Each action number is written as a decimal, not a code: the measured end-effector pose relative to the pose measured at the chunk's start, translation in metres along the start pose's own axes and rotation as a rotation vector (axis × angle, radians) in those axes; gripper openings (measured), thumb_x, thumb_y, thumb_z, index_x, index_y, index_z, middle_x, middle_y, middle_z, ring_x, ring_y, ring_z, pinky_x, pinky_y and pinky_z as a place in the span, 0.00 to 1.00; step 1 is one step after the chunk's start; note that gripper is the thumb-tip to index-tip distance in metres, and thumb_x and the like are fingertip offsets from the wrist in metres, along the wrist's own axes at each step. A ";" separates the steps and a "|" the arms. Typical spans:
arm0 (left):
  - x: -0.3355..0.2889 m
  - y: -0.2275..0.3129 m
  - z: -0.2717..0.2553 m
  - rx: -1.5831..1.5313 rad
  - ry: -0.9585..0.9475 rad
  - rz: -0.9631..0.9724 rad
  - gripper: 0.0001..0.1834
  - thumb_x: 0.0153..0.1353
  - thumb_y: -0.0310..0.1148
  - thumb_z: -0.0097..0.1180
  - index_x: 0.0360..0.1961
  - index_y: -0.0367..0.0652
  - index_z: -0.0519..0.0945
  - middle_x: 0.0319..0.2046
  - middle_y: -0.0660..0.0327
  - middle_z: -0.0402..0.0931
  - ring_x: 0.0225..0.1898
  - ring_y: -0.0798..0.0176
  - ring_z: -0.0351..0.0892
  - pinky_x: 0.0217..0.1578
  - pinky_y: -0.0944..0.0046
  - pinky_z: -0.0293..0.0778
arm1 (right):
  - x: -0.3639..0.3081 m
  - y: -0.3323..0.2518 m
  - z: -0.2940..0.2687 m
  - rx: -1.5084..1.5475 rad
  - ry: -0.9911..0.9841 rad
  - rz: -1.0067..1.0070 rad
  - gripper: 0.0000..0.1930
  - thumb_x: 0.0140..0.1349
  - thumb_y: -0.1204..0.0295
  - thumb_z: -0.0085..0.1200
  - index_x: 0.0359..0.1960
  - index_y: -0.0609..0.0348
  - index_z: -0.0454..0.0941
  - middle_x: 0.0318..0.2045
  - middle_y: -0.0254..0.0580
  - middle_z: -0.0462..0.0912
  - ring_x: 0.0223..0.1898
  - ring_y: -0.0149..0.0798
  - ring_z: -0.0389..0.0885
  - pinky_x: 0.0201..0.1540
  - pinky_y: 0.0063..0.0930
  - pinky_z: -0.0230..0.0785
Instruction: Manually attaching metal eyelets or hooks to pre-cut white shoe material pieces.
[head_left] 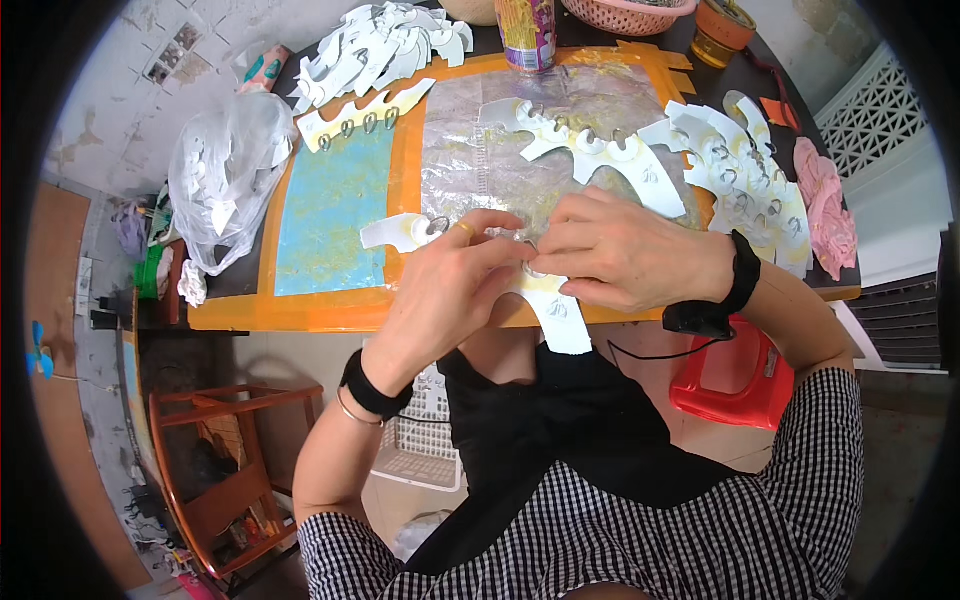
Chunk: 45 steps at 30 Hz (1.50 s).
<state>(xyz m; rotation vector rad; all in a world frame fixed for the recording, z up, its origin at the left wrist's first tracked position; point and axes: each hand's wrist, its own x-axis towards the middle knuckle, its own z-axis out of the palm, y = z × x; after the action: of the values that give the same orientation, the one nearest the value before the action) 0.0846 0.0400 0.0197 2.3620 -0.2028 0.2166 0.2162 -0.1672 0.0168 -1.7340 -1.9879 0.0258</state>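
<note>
Both hands, left hand [450, 285] and right hand [625, 250], pinch the white card cutout [555, 312].

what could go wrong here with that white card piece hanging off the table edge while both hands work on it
1. The white card piece juts past the table edge; pressing with the left hand or right hand might bend or crease it.
2. The small metal ring on the card could slip off and drop to the floor.
3. The stack of cut card pieces sits close to the right forearm and may get nudged.
</note>
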 end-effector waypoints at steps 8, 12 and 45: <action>0.031 0.002 -0.014 0.096 -0.239 -0.009 0.06 0.51 0.28 0.65 0.32 0.48 0.88 0.39 0.65 0.83 0.35 0.54 0.84 0.38 0.59 0.78 | -0.005 0.003 0.003 0.077 0.046 -0.025 0.11 0.52 0.73 0.61 0.37 0.63 0.81 0.39 0.40 0.78 0.48 0.42 0.73 0.53 0.36 0.66; 0.040 0.005 -0.017 0.097 -0.314 -0.045 0.05 0.51 0.29 0.65 0.31 0.47 0.88 0.38 0.64 0.83 0.35 0.53 0.83 0.38 0.59 0.77 | -0.009 0.004 0.005 0.076 0.052 -0.020 0.10 0.51 0.73 0.61 0.36 0.62 0.81 0.38 0.39 0.78 0.48 0.42 0.73 0.53 0.35 0.65; -0.025 0.023 0.027 -0.308 0.308 -0.334 0.07 0.58 0.20 0.59 0.38 0.35 0.78 0.61 0.50 0.63 0.46 0.59 0.81 0.32 0.67 0.73 | -0.009 -0.007 -0.001 -0.072 -0.032 0.013 0.17 0.56 0.67 0.61 0.47 0.57 0.81 0.44 0.35 0.78 0.51 0.40 0.71 0.57 0.39 0.59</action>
<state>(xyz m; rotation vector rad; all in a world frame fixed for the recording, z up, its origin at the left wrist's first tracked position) 0.0582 0.0068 0.0109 1.9877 0.2857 0.3546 0.2103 -0.1776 0.0165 -1.8020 -2.0239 -0.0143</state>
